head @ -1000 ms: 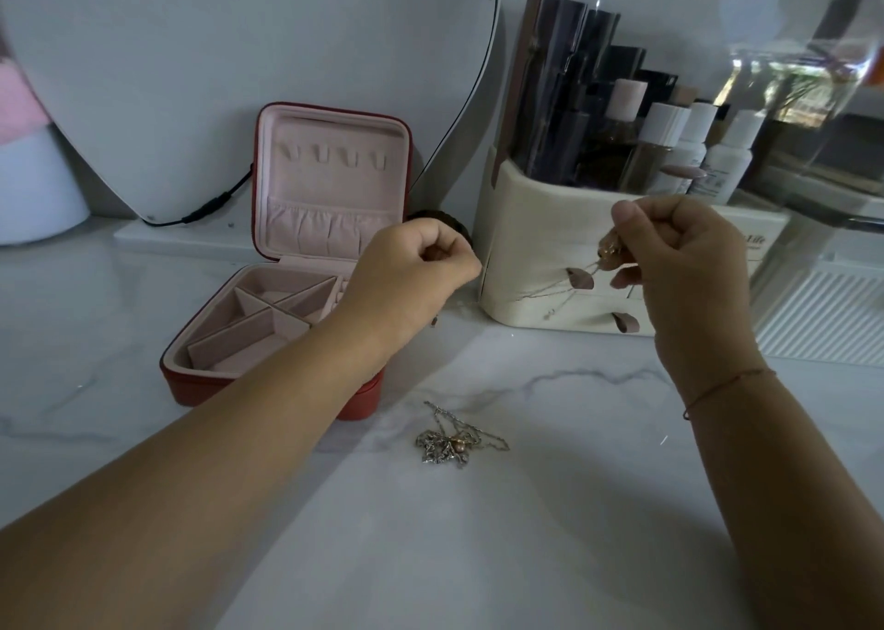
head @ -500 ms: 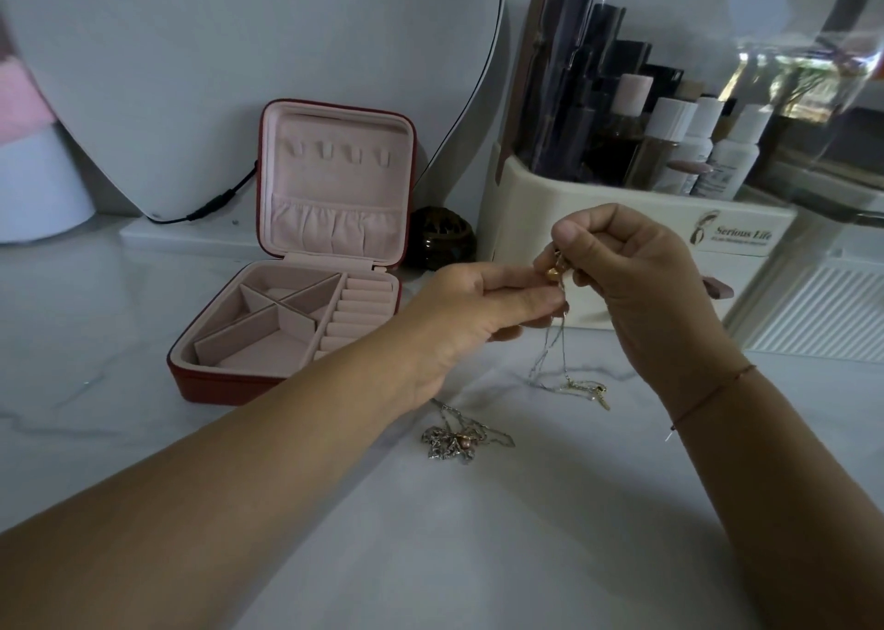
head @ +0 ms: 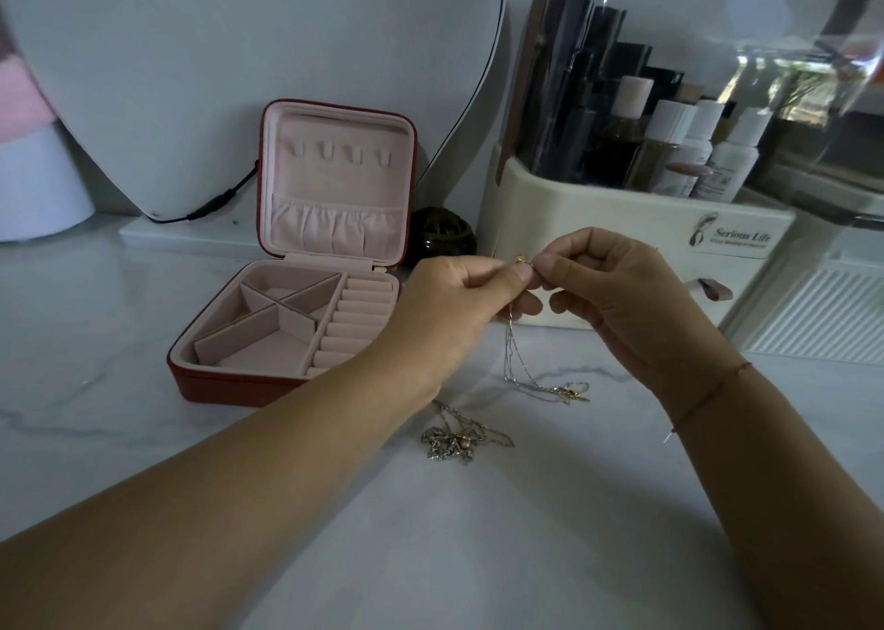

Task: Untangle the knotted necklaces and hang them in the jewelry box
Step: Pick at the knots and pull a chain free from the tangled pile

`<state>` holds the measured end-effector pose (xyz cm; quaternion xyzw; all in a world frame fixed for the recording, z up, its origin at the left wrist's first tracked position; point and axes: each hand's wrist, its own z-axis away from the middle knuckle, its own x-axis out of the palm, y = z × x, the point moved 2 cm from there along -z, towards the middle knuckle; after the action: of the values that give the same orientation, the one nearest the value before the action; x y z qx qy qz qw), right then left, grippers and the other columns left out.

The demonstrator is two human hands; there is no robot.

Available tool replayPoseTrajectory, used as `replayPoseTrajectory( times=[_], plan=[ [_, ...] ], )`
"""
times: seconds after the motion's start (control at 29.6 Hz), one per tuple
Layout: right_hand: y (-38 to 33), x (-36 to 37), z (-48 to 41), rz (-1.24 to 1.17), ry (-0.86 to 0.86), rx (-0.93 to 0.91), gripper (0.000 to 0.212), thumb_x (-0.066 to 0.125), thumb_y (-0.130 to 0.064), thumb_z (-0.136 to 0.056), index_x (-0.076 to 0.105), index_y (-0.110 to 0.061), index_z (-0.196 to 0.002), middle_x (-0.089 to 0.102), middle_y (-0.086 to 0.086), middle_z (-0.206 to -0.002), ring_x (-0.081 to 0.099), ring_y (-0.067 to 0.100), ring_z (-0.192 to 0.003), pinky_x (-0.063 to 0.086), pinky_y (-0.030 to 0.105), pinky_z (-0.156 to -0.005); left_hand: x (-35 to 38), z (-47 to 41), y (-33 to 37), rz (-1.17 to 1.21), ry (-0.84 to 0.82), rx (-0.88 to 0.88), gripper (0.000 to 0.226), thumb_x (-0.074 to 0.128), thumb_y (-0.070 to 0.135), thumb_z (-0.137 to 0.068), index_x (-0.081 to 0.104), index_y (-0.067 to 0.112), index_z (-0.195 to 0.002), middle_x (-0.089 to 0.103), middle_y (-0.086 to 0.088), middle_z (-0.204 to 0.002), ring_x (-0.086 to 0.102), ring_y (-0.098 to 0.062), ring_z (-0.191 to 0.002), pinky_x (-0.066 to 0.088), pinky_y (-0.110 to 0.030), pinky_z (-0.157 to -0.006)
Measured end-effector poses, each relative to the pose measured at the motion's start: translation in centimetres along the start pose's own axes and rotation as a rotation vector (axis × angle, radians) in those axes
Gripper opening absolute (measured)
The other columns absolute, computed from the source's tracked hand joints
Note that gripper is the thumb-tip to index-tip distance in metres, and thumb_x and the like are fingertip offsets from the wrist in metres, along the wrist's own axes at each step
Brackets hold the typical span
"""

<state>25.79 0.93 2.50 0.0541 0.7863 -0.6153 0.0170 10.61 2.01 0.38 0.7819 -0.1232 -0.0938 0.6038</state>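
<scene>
Left hand: my left hand (head: 454, 304) has thumb and forefinger pinched on the top of a thin necklace (head: 511, 352), with the other fingers curled under.
Right hand: my right hand (head: 626, 309) pinches the same spot from the other side. The two sets of fingertips almost touch around a small gold piece (head: 520, 260).
Necklace axis: from the pinch the chain hangs nearly straight down. Its lower end lies on the table (head: 478, 558), trailing right towards a gold fitting.
Strands: I count more than one strand in the hanging part. I cannot tell whether they are knotted together or only doubled over.
Jewelry box: the jewelry box (head: 225, 385) stands open on the table to the left of both hands, with its lid upright.
Hooks: the row of hooks (head: 335, 153) sits high in the lid, up and to the left of the pinch.
Nearer hand: the left hand is closer to the box, and its forearm crosses in front of the box's right corner.
Coming move: I judge the carry goes left and upward, with the chain kept vertical so it clears the box's front wall.
Second tangle: a second tangle (head: 454, 440) lies on the table below my hands, apart from the hanging chain and untouched.
Behind: a cream organizer (head: 598, 228) stands just beyond the hands.
</scene>
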Motion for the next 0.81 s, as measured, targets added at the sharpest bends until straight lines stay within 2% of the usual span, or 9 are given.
replayPoseTrajectory(
  times=[0.07,0.14,0.24,0.37,0.51,0.61,0.71,0.81],
  plan=[
    [0.22,0.08,-0.03,-0.046,-0.04,0.027,0.014,0.066,-0.009,-0.078,0.063,-0.004,-0.09,0.065,0.006,-0.071,0.057,0.011,-0.063,0.048,0.019,-0.059,-0.19,-0.03,0.08,-0.008,0.029,0.027,0.01,0.065,0.017,-0.087,0.074,0.014,-0.089,0.074,-0.002,-0.073,0.066,-0.004,-0.07,0.046,-0.009,-0.063],
    [0.18,0.11,0.01,-0.098,-0.1,0.063,0.027,0.064,-0.014,-0.074,0.065,-0.004,-0.099,0.064,0.006,-0.074,0.056,0.009,-0.064,0.049,0.017,-0.059,-0.3,-0.01,0.25,-0.002,0.029,0.023,0.006,0.07,0.014,-0.083,0.075,0.012,-0.086,0.073,-0.002,-0.07,0.067,-0.006,-0.067,0.048,-0.009,-0.065],
    [0.16,0.38,0.24,-0.109,-0.252,0.127,0.038,0.058,-0.024,-0.08,0.066,0.0,-0.108,0.064,0.011,-0.082,0.057,0.013,-0.073,0.047,0.018,-0.063,-0.26,0.12,0.53,-0.012,0.021,0.006,0.008,0.075,0.012,-0.077,0.074,0.007,-0.083,0.072,-0.001,-0.068,0.067,-0.004,-0.063,0.047,-0.007,-0.063],
    [0.44,0.54,0.37,-0.033,-0.337,0.129,0.03,0.057,-0.029,-0.082,0.072,-0.006,-0.093,0.063,0.01,-0.077,0.054,0.015,-0.072,0.046,0.018,-0.061,-0.25,0.18,0.45,-0.097,0.011,-0.011,0.011,0.078,0.019,-0.075,0.074,0.011,-0.081,0.072,-0.001,-0.067,0.068,-0.005,-0.064,0.047,-0.007,-0.064],
    [0.25,0.44,0.34,0.165,-0.244,0.007,0.031,0.067,-0.026,-0.075,0.07,0.0,-0.093,0.065,0.014,-0.075,0.051,0.018,-0.067,0.044,0.021,-0.058,-0.49,0.1,0.03,-0.192,-0.016,0.0,0.006,0.073,0.024,-0.081,0.074,0.018,-0.083,0.074,0.002,-0.072,0.07,-0.004,-0.073,0.051,-0.012,-0.077],
    [-0.01,0.51,0.29,0.303,-0.129,-0.125,0.013,0.068,-0.02,-0.081,0.071,-0.008,-0.083,0.068,0.005,-0.066,0.052,0.01,-0.056,0.045,0.02,-0.053,-0.42,0.02,-0.23,-0.208,-0.055,-0.02,0.013,0.066,0.026,-0.088,0.075,0.017,-0.089,0.075,0.004,-0.078,0.069,-0.004,-0.08,0.051,-0.016,-0.081],
    [0.01,0.12,0.04,0.34,-0.02,-0.154,0.011,0.065,-0.013,-0.087,0.07,-0.008,-0.079,0.065,-0.001,-0.06,0.05,0.01,-0.051,0.043,0.02,-0.051,-0.14,0.03,-0.25,-0.209,-0.095,-0.042,0.015,0.059,0.024,-0.091,0.074,0.019,-0.092,0.075,0.006,-0.083,0.066,-0.003,-0.082,0.046,-0.014,-0.077],
    [0.08,0.07,0.01,0.305,-0.005,-0.123,0.013,0.062,-0.012,-0.09,0.069,-0.007,-0.08,0.065,0.009,-0.064,0.05,0.014,-0.052,0.043,0.021,-0.05,-0.04,0.06,-0.2,-0.177,-0.088,-0.044,0.014,0.059,0.02,-0.092,0.073,0.019,-0.095,0.075,0.004,-0.083,0.066,-0.003,-0.079,0.045,-0.007,-0.068]
  ],
)
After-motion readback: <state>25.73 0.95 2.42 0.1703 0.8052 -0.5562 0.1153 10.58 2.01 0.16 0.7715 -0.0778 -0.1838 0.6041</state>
